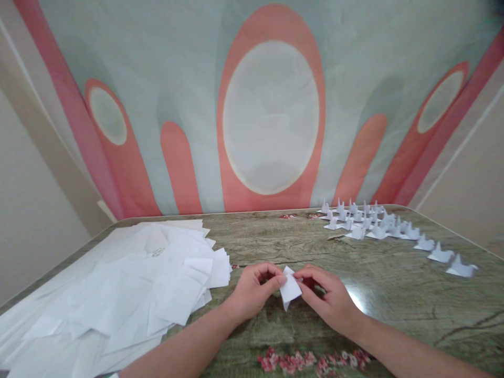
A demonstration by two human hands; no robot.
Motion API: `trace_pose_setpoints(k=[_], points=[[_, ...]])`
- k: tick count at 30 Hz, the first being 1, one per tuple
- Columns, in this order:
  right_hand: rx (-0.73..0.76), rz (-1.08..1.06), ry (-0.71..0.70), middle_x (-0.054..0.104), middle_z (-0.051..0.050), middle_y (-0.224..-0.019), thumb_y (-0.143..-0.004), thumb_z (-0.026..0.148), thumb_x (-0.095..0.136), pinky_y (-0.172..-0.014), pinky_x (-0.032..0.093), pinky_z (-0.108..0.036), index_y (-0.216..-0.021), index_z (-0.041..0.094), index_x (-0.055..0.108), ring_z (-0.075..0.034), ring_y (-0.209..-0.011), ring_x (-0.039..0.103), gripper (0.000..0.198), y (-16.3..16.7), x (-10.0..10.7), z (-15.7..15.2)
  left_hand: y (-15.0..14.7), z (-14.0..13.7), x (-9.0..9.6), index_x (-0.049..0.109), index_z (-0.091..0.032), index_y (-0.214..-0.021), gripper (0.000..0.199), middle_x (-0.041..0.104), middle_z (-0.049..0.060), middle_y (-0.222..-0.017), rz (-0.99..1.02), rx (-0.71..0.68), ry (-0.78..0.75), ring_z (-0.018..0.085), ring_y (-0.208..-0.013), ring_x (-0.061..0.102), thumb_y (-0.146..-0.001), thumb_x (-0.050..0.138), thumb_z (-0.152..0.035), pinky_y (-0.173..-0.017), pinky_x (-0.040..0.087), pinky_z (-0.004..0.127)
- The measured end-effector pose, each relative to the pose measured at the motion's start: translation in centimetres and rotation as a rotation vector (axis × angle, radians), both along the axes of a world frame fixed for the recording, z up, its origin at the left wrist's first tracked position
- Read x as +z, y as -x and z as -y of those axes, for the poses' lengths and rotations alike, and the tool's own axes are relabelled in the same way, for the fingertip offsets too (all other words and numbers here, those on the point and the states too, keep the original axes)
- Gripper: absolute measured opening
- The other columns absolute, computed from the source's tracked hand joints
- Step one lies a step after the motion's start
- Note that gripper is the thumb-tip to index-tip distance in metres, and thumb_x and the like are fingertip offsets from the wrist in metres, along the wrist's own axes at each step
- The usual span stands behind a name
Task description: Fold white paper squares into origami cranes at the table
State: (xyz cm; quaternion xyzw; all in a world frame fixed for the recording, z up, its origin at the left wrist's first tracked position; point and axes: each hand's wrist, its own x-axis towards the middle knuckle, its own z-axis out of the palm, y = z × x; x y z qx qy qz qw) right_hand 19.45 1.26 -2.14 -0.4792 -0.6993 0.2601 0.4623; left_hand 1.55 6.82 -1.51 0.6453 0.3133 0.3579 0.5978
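Between my two hands, over the near middle of the table, is a small folded piece of white paper (290, 289). My left hand (262, 286) pinches its left edge between thumb and fingers. At its right edge, my right hand (328, 294) has thumb and fingertips closed on the paper. One pointed flap hangs down below the fold. The fingertips hide part of the paper's sides.
A spread pile of loose white paper sheets (129, 283) covers the table's left side. Several folded white paper birds (380, 228) stand in rows at the back right. The wood-grain table (255, 236) meets a patterned wall covering (271, 199) behind.
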Motion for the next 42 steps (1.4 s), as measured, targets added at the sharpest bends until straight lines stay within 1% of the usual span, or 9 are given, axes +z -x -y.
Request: trace_pose_setpoints(k=[5, 9, 15, 22, 26, 32, 36, 42], points=[[-0.042, -0.099, 0.117, 0.061, -0.002, -0.077, -0.084, 0.033, 0.052, -0.059, 0.044, -0.024, -0.097, 0.018, 0.055, -0.014, -0.065, 0.055, 0.019, -0.09, -0.69, -0.02, -0.1, -0.07, -0.14, 0.06, -0.012, -0.072, 0.025, 0.061, 0.002, -0.07, 0.005, 0.021, 0.016, 0.012, -0.065, 0.053, -0.072, 0.067, -0.036, -0.064, 0.041, 0.023], [-0.033, -0.116, 0.145, 0.061, -0.003, -0.079, -0.084, 0.035, 0.052, -0.059, 0.045, -0.024, -0.095, 0.017, 0.056, -0.014, -0.067, 0.056, 0.021, -0.04, -0.62, -0.24, -0.1, 0.03, -0.02, 0.059, -0.012, -0.072, 0.027, 0.061, 0.002, -0.069, 0.002, 0.042, 0.011, 0.012, -0.065, 0.053, -0.072, 0.066, -0.038, -0.064, 0.041, 0.023], [-0.015, -0.06, 0.139, 0.06, -0.001, -0.074, -0.085, 0.036, 0.05, -0.058, 0.043, -0.024, -0.086, 0.018, 0.059, -0.014, -0.065, 0.054, 0.02, -0.13, -0.35, -0.35, -0.18, 0.11, 0.13, 0.06, -0.013, -0.072, 0.027, 0.061, 0.002, -0.07, -0.008, 0.053, -0.002, 0.012, -0.066, 0.053, -0.071, 0.066, -0.038, -0.064, 0.042, 0.023], [-0.038, -0.01, 0.135, 0.054, 0.001, -0.066, -0.085, 0.036, 0.048, -0.053, 0.039, -0.023, -0.077, 0.018, 0.056, -0.012, -0.059, 0.048, 0.021, -0.2, -0.56, -0.28, -0.27, 0.12, -0.01, 0.06, -0.013, -0.071, 0.026, 0.061, 0.002, -0.069, -0.016, 0.082, 0.011, 0.012, -0.063, 0.053, -0.069, 0.069, -0.037, -0.062, 0.042, 0.023], [-0.042, 0.009, 0.129, 0.052, 0.001, -0.065, -0.085, 0.034, 0.048, -0.053, 0.038, -0.023, -0.077, 0.018, 0.056, -0.012, -0.058, 0.047, 0.02, -0.22, -0.62, -0.2, -0.27, 0.1, -0.08, 0.058, -0.013, -0.071, 0.024, 0.059, 0.0, -0.065, -0.012, 0.1, 0.019, 0.01, -0.06, 0.052, -0.067, 0.071, -0.033, -0.059, 0.041, 0.021], [-0.022, -0.009, 0.131, 0.053, 0.001, -0.065, -0.086, 0.035, 0.047, -0.052, 0.037, -0.023, -0.077, 0.018, 0.056, -0.012, -0.057, 0.047, 0.021, -0.16, -0.57, -0.28, -0.26, -0.04, -0.39, 0.057, -0.013, -0.072, 0.023, 0.059, 0.0, -0.065, -0.006, 0.098, 0.001, 0.01, -0.06, 0.053, -0.069, 0.07, -0.032, -0.058, 0.041, 0.021], [-0.013, -0.028, 0.142, 0.052, 0.001, -0.064, -0.087, 0.036, 0.046, -0.051, 0.038, -0.022, -0.078, 0.018, 0.057, -0.012, -0.056, 0.046, 0.023, -0.14, -0.56, -0.28, -0.31, -0.08, -0.37, 0.057, -0.013, -0.071, 0.025, 0.06, 0.0, -0.064, 0.015, 0.108, 0.025, 0.01, -0.06, 0.053, -0.066, 0.072, -0.033, -0.058, 0.041, 0.021], [0.006, -0.038, 0.148, 0.052, 0.002, -0.063, -0.088, 0.036, 0.043, -0.052, 0.037, -0.021, -0.075, 0.018, 0.057, -0.011, -0.057, 0.046, 0.026, -0.25, -0.45, -0.23, -0.28, -0.05, -0.07, 0.058, -0.013, -0.07, 0.024, 0.061, -0.001, -0.065, 0.049, 0.127, 0.071, 0.01, -0.061, 0.053, -0.065, 0.073, -0.032, -0.06, 0.041, 0.021]])
